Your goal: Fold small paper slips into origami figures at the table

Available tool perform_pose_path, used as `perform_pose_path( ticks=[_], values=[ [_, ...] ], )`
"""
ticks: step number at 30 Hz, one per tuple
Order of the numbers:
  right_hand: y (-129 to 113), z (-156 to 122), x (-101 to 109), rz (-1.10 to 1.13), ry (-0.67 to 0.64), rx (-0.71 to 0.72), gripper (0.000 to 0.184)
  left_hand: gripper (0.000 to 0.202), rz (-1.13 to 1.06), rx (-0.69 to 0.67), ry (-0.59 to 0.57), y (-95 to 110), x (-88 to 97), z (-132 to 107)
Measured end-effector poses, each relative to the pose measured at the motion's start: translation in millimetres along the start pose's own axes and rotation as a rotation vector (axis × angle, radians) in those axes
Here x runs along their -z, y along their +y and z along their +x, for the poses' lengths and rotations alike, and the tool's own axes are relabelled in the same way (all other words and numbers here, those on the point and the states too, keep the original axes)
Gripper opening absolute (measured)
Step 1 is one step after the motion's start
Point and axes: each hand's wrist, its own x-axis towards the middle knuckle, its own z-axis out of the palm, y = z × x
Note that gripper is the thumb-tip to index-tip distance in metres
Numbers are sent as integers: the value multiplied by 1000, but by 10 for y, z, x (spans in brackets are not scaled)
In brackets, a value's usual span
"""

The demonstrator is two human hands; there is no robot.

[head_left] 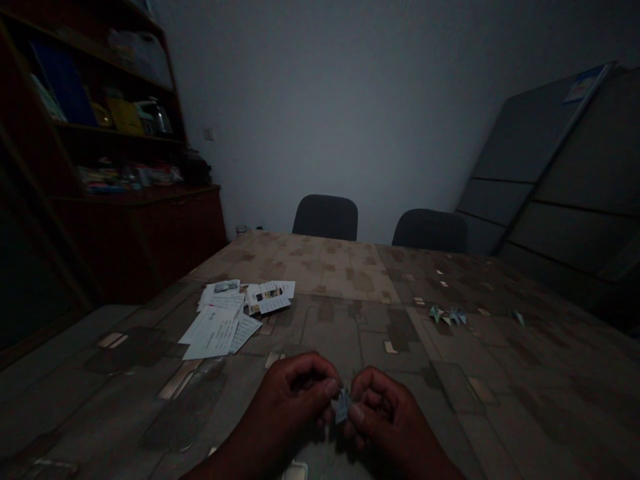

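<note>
Between my two hands is a small folded paper piece (342, 405), pale bluish-grey with pointed tips. My left hand (303, 390) pinches it from the left with thumb and fingers. From the right, my right hand (377, 410) grips its other side, fingers curled and thumb against the paper. Both hands are just above the near part of the table. Farther off on the right lie small folded paper pieces, a greenish one (436, 313), a bluish one (457, 316) and a lone one (519, 318).
A loose pile of printed paper sheets (213, 331) lies left on the patterned tablecloth (320, 267). Two dark chairs (326, 217) stand at the far edge, near a glass jar (242, 231). A wooden cabinet (185, 220) is at left, grey panels (520, 147) at right.
</note>
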Motion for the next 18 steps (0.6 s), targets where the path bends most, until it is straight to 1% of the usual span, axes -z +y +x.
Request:
perform_pose_path(
  ticks=[3, 6, 8, 11, 13, 15, 18],
  values=[
    [2, -3, -1, -31, -18, 4, 43, 30, -21, 39, 20, -12, -1, 33],
    [-30, -17, -4, -94, -8, 23, 40, 37, -34, 71, 34, -46, 15, 57],
    [-69, -31, -4, -201, 25, 79, 34, 43, -28, 102, 29, -59, 31, 65],
    [-131, -48, -2, -431, 79, 210, 20, 51, -2, 172, 39, -57, 56, 73],
    [-163, -55, -1, -554, 87, 278, 13, 54, 18, 219, 39, -58, 70, 76],
    [-182, -60, -3, -628, 85, 312, 10, 55, 19, 232, 25, -70, 82, 76],
    [-195, -68, -8, -671, 98, 303, 9, 54, -6, 236, -28, -91, 95, 64]
  ],
)
